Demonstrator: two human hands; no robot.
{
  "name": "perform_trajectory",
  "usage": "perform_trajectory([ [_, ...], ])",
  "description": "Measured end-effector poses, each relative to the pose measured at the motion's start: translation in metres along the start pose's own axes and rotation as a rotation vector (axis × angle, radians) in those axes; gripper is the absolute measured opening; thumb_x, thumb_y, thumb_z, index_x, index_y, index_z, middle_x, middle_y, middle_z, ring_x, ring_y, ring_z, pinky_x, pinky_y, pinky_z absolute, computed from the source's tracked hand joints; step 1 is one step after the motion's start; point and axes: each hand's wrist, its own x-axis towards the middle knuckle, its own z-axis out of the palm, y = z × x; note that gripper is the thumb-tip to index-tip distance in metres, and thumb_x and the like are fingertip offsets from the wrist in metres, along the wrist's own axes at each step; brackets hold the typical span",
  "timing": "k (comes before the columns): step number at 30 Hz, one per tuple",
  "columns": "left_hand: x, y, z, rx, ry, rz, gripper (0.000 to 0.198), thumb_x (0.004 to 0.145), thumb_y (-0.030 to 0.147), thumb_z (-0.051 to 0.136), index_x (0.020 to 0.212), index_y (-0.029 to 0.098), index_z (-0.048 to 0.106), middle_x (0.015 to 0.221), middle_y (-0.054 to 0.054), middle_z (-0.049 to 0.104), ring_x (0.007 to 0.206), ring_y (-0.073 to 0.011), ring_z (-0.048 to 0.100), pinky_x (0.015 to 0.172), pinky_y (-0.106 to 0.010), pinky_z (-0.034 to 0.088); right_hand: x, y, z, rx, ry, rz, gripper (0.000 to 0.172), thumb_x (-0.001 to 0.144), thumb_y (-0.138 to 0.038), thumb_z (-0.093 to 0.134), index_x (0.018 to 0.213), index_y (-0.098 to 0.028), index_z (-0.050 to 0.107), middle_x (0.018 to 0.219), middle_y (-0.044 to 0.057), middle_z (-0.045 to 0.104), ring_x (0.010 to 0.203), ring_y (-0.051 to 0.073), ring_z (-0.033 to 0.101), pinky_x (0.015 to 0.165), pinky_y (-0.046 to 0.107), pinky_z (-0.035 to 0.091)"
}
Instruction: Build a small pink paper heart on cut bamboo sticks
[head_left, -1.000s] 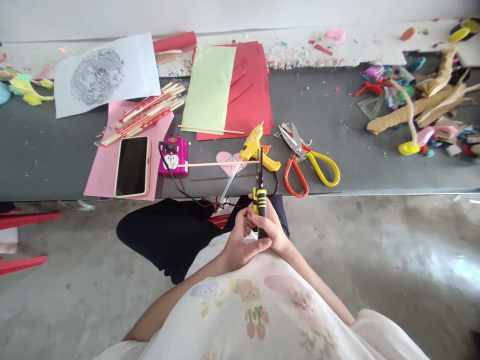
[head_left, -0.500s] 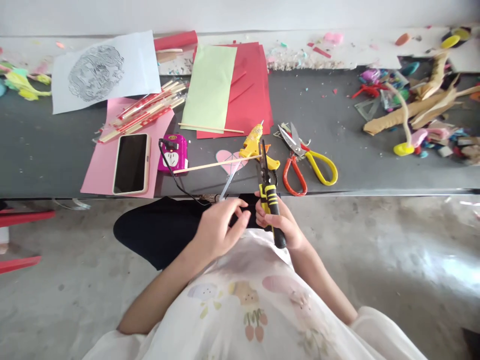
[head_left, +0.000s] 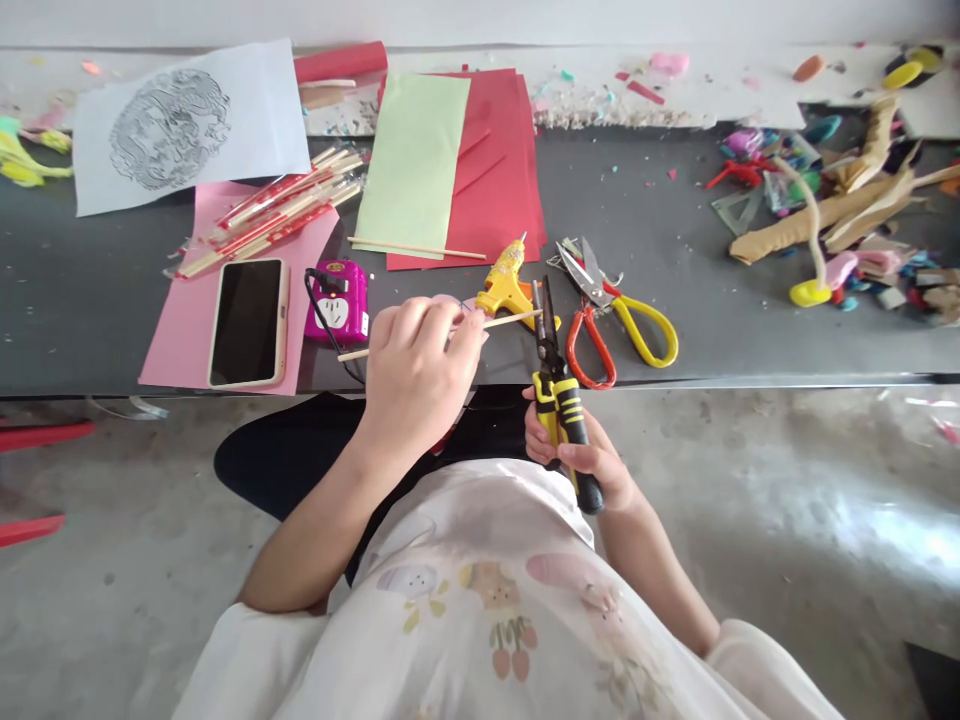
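My left hand [head_left: 420, 370] is over the desk's front edge, its fingers closed round the middle of a thin wooden stick [head_left: 517, 318]. The stick's right end reaches the jaws of long-nose pliers [head_left: 559, 390] with yellow and black handles. My right hand [head_left: 592, 455] grips those handles; the jaws are slightly apart. Whether they touch the stick I cannot tell. A yellow glue gun [head_left: 504, 280] lies just beyond the stick. The pink paper heart is mostly hidden behind my left hand. Right of the pliers are scissors [head_left: 600, 300] with one red and one yellow handle.
A purple power adapter [head_left: 337, 300] with a black plug and a phone [head_left: 249, 322] lie to the left. Behind are packaged chopsticks [head_left: 277, 215], a printed drawing [head_left: 187, 130], green paper [head_left: 412, 160] and red paper [head_left: 495, 190]. Cardboard scraps [head_left: 810, 220] heap at right.
My left hand has moved up and forward from the lap onto the stick and closed on it. The pliers have shifted slightly right and their jaws have parted.
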Motion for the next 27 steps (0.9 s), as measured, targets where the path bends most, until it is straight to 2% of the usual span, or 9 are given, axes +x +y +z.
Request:
perform_trajectory([
  [7,0.004,0.001,0.009,-0.013,-0.052,0.014,0.022,0.098,0.023,0.048,0.111,0.017,0.065,0.091,-0.01,0.067,0.1,-0.0259,0.06,0.08,-0.038,0.042,-0.001,0.001,-0.012,-0.043,0.018,-0.02,0.055,0.073,-0.031,0.073,0.123,-0.024,0.051,0.082,-0.003,0.043,0.062,0.009,0.036,0.056,0.028,0.025],
  [11,0.004,0.001,0.012,0.04,-0.072,0.044,0.025,0.099,0.025,0.045,0.108,0.015,0.066,0.082,-0.008,0.066,0.079,-0.0208,0.061,0.067,-0.033,0.039,0.0,0.0,-0.01,-0.077,0.018,0.002,0.058,0.072,-0.035,0.074,0.124,-0.026,0.05,0.082,-0.002,0.043,0.063,0.01,0.037,0.057,0.028,0.027],
  [13,0.003,0.0,0.015,0.072,-0.058,0.06,0.026,0.1,0.026,0.045,0.107,0.015,0.067,0.076,-0.006,0.065,0.068,-0.0177,0.059,0.06,-0.032,0.035,0.0,0.001,-0.007,-0.08,0.011,0.005,0.06,0.073,-0.042,0.074,0.125,-0.026,0.051,0.082,-0.002,0.043,0.062,0.011,0.036,0.057,0.028,0.027],
  [16,0.001,-0.004,0.019,0.087,-0.011,0.079,0.024,0.099,0.026,0.048,0.106,0.016,0.068,0.069,-0.003,0.063,0.061,-0.0159,0.057,0.055,-0.032,0.031,0.003,0.003,-0.001,-0.03,0.011,-0.003,0.063,0.077,-0.065,0.063,0.123,-0.023,0.054,0.08,-0.001,0.043,0.06,0.011,0.033,0.055,0.029,0.026],
  [18,0.0,-0.006,0.02,0.074,0.028,0.088,0.021,0.097,0.025,0.051,0.107,0.016,0.067,0.07,-0.003,0.064,0.063,-0.0164,0.058,0.057,-0.031,0.033,0.005,0.006,0.004,0.0,0.053,0.013,0.059,0.084,-0.069,0.053,0.12,-0.022,0.055,0.076,-0.001,0.043,0.057,0.011,0.031,0.053,0.029,0.024],
  [21,-0.004,-0.003,0.017,0.003,0.117,0.053,0.021,0.093,0.023,0.056,0.11,0.016,0.065,0.091,-0.009,0.069,0.087,-0.0217,0.063,0.074,-0.033,0.04,0.012,0.011,0.011,-0.042,0.176,0.012,0.042,0.089,-0.053,0.057,0.119,-0.024,0.053,0.073,-0.004,0.043,0.055,0.009,0.033,0.052,0.027,0.024],
  [23,-0.01,0.005,0.011,-0.13,0.155,-0.002,0.014,0.092,0.024,0.057,0.1,0.017,0.065,0.096,-0.01,0.069,0.095,-0.0231,0.061,0.083,-0.035,0.041,0.016,0.013,0.013,-0.123,0.248,-0.02,0.04,0.088,-0.046,0.061,0.12,-0.025,0.051,0.074,-0.004,0.046,0.057,0.009,0.037,0.053,0.026,0.029],
  [25,-0.018,0.015,0.005,-0.358,0.039,-0.096,0.018,0.094,0.027,0.053,0.08,0.018,0.061,0.079,-0.005,0.065,0.081,-0.0187,0.058,0.077,-0.032,0.042,0.022,0.014,0.015,-0.234,0.315,-0.044,0.04,0.088,-0.046,0.061,0.12,-0.025,0.05,0.076,-0.005,0.048,0.06,0.01,0.041,0.055,0.026,0.034],
  [27,-0.027,0.025,0.0,-0.615,-0.251,-0.23,0.035,0.098,0.034,0.045,0.068,0.019,0.053,0.066,-0.001,0.057,0.067,-0.0146,0.052,0.066,-0.029,0.039,0.027,0.013,0.017,-0.37,0.394,-0.047,0.038,0.089,-0.047,0.058,0.118,-0.023,0.051,0.078,-0.003,0.053,0.064,0.011,0.045,0.058,0.027,0.038],
])
